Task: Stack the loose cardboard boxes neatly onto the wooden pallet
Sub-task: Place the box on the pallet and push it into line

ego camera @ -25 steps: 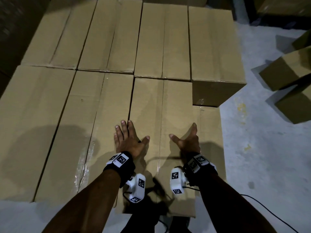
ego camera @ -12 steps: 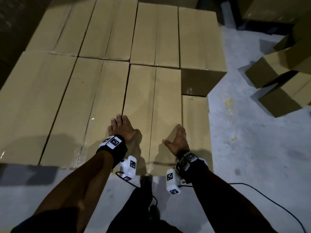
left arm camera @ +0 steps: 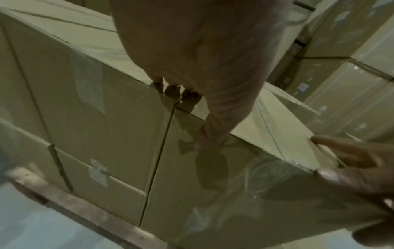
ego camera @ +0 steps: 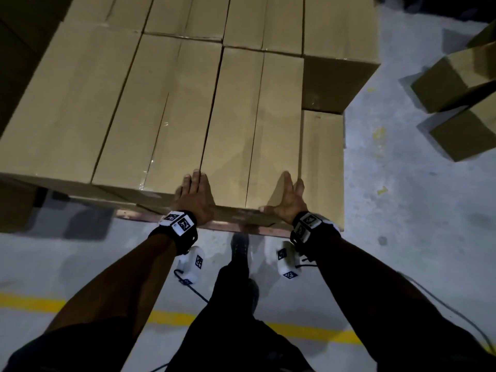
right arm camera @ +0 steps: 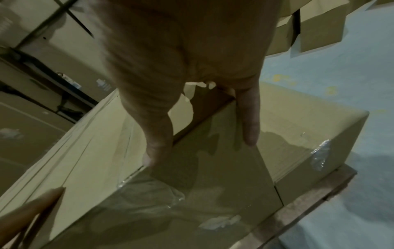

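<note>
A top-layer cardboard box (ego camera: 249, 124) lies among several tan boxes stacked on the wooden pallet (ego camera: 150, 216). My left hand (ego camera: 194, 196) rests flat on its near left corner, fingers straight on top. My right hand (ego camera: 288, 200) lies flat at its near right corner, thumb spread along the front edge. The left wrist view shows my left thumb (left arm camera: 211, 134) down on the taped front face. In the right wrist view my right thumb (right arm camera: 157, 151) touches the same box (right arm camera: 213, 185). A lower box (ego camera: 322, 162) sits just right of it.
Loose boxes (ego camera: 456, 84) lie on the grey concrete floor to the right, another (ego camera: 467, 132) nearer. A yellow floor line (ego camera: 171, 316) runs behind my feet. Taller stacks stand to the left (ego camera: 16, 49). My shoe (ego camera: 239, 245) is near the pallet edge.
Both hands have slid back from the middle of the box top to its near edge. The view has pulled back, so the pallet board and the floor now show.
</note>
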Motion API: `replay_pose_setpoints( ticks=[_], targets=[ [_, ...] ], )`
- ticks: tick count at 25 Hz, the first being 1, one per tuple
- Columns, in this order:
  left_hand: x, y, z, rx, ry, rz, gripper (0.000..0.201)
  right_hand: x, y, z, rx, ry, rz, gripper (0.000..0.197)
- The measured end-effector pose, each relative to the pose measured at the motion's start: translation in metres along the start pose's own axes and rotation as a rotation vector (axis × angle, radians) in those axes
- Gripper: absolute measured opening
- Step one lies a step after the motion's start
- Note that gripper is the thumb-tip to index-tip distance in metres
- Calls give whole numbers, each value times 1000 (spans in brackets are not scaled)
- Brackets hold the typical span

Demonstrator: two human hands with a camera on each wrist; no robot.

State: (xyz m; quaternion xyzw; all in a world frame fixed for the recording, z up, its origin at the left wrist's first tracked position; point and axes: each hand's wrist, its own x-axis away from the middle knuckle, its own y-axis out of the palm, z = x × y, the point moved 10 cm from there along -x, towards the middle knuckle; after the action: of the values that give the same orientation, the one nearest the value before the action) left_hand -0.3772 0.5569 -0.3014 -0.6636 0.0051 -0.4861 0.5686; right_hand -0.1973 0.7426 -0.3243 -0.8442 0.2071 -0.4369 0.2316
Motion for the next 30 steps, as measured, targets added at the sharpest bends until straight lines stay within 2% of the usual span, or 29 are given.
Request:
replay_pose_setpoints(
  ticks=[2, 6, 14, 21, 26, 30],
  targets=[
    [0, 1, -1, -42, 8, 34, 95, 0, 2, 1, 20, -11, -5, 133],
    [-2, 1, -3, -130, 12, 110, 87, 1, 0, 2, 8, -30, 78, 132],
    [0, -3, -3, -250, -13, 117, 85, 0, -1, 7, -15, -28, 146, 126],
    [0, -4, -7, -206, -4, 111, 87, -3, -2, 5, -20, -37, 155, 129],
    [-2, -7, -7, -209, 23, 180, 82, -6, -8, 1, 1, -45, 176, 128],
    [-4, -7, -7, -193, 29, 184, 80, -9, -9, 2, 6, -40, 181, 129]
  ],
)
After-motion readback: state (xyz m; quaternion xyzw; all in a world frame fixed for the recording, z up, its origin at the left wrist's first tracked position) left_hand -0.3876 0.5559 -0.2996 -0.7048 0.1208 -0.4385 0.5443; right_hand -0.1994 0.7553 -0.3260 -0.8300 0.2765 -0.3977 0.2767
